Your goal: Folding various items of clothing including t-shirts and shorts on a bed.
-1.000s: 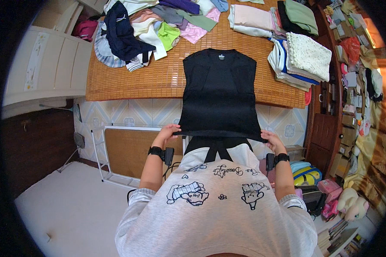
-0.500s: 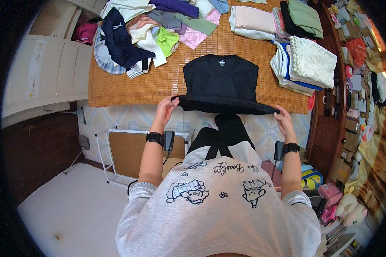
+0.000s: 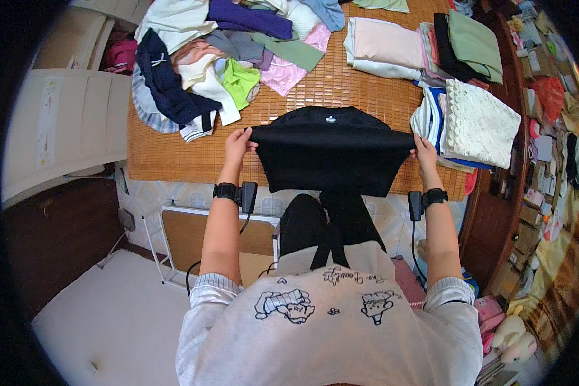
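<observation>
A black shirt (image 3: 331, 157) lies in front of me at the near edge of the bamboo-mat surface. Its lower part is lifted and drawn up over the body, so only the neckline with a small pale label shows beyond the fold. My left hand (image 3: 239, 145) pinches the left end of the raised edge, while my right hand (image 3: 423, 154) grips the right end. Between them the cloth is stretched taut, its near side hanging at the mat's front edge. Beside my right hand stands a stack of folded clothes (image 3: 479, 125), topped by a white lacy piece.
A loose heap of mixed clothes (image 3: 238, 58) covers the back left of the bamboo mat (image 3: 186, 157). More folded stacks (image 3: 389, 45) stand at the back right, including a green piece (image 3: 473, 48). A white-framed folding table (image 3: 215, 238) leans below on the left.
Both hands have moved away from me, carrying the shirt's near edge up and over its body. The cloth between them is now stretched flat, covering much of the shirt. My view has shifted slightly.
</observation>
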A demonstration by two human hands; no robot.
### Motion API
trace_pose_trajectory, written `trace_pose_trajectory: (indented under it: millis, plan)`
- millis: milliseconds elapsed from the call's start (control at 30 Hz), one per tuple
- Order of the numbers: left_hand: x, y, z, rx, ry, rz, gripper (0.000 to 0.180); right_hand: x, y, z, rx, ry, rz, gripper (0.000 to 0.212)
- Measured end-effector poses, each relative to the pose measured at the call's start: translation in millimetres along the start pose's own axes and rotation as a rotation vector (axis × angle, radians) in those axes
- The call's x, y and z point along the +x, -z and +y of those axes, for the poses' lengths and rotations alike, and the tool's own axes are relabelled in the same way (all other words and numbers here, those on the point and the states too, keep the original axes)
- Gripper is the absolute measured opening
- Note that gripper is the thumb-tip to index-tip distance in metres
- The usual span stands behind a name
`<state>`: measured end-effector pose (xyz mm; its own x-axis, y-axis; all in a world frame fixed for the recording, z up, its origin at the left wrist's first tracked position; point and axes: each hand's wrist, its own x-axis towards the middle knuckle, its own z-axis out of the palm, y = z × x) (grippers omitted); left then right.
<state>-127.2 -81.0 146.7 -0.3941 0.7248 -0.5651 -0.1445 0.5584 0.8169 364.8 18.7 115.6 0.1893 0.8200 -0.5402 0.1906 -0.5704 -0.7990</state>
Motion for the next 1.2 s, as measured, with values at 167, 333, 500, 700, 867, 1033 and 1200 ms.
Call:
trace_pose_trajectory:
  millis: [167,333,500,700,867,1033,1200]
  plan:
    - [54.8,-17.1,-11.9,-0.077,0.027,0.075,0.015,63.8,-24.7,16.7,-0.117,0.156,0.079,0.036]
    - [103.9,-30.9,-27.8,-0.106,0.102,0.081,0.025,99.3,-55.7,28.9,-0.083,-0.034,0.054,0.03]
    - [106.0,-74.1,-57.2,0.127,-0.235,-0.08,0.061,94.1,-90.1,61.8,-0.079,0.296,-0.019,0.052]
    - [51.6,-69.7,-94.7,1.139,-0.44,-0.392,0.079,-9.8,-139.2,69.6,-0.789,0.517,-0.162,0.063]
    - [48.5,-65.7,-105.0,1.34,-0.45,-0.418,0.086,-39.5,-162.6,89.8,-1.096,0.224,-0.204,0.09]
    - [46.7,-66.2,-103.9,1.387,-0.387,-0.315,0.09,-16.8,-169.9,68.9,-1.12,0.222,-0.297,0.097]
    - [31.7,-62.9,-113.2,1.35,-0.3,-0.178,0.091,14.4,-179.5,49.4,-1.175,0.326,-0.343,0.103]
